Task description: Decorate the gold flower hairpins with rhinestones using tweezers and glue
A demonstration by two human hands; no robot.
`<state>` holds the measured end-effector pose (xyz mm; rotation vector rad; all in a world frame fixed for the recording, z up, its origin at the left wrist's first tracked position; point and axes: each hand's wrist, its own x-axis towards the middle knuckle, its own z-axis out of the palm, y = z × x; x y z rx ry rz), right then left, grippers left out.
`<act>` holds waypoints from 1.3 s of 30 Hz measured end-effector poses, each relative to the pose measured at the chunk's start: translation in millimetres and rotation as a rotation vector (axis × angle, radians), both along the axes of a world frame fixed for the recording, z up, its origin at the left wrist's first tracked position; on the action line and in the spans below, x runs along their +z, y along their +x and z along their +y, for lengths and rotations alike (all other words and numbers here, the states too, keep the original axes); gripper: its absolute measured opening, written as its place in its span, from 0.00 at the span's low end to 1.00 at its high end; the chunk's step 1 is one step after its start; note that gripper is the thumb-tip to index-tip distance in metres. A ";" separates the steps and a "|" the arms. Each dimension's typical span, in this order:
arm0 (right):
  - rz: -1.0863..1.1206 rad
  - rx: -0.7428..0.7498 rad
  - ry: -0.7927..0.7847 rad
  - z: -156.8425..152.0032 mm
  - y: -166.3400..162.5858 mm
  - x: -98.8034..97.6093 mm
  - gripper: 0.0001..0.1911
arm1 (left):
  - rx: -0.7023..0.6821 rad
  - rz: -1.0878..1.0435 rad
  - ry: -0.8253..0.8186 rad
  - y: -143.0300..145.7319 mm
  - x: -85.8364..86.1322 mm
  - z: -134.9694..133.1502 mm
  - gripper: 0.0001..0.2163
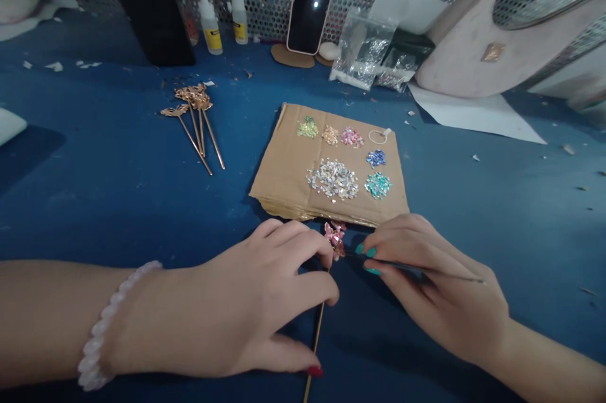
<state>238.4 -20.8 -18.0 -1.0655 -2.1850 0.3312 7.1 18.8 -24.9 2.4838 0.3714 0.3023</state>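
My left hand (227, 305), with a beaded bracelet (101, 327) at the wrist, is closed around a gold hair stick (319, 324). Its fingers press just below the pink flower-like head (336, 235), and the thumb rests on the shaft lower down. My right hand (440, 276) pinches a thin dark pointed tool (402, 265); its tip is close to the pink head, and I cannot tell whether it touches. Just beyond both hands lies a cardboard pad (284, 163) bearing silver rhinestones (334, 179), teal ones (378, 185) and smaller coloured piles.
Several gold hair sticks (196, 119) lie at the left. Along the back stand two glue bottles (211, 24), a phone (312, 2), a black upright object (151, 11), clear plastic bags (364, 49) and a pale handbag (464, 55). White paper (473, 115) lies at right.
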 end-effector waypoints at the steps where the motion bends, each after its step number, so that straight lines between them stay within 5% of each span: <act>1: -0.004 0.002 0.001 0.0 0.3 -0.2 0.09 | -0.001 -0.005 -0.003 0.1 0.1 0.2 0.18; 39: -0.005 0.040 -0.024 0.6 1.3 -4.1 0.10 | -0.008 0.048 -0.011 -0.1 6.1 1.4 0.17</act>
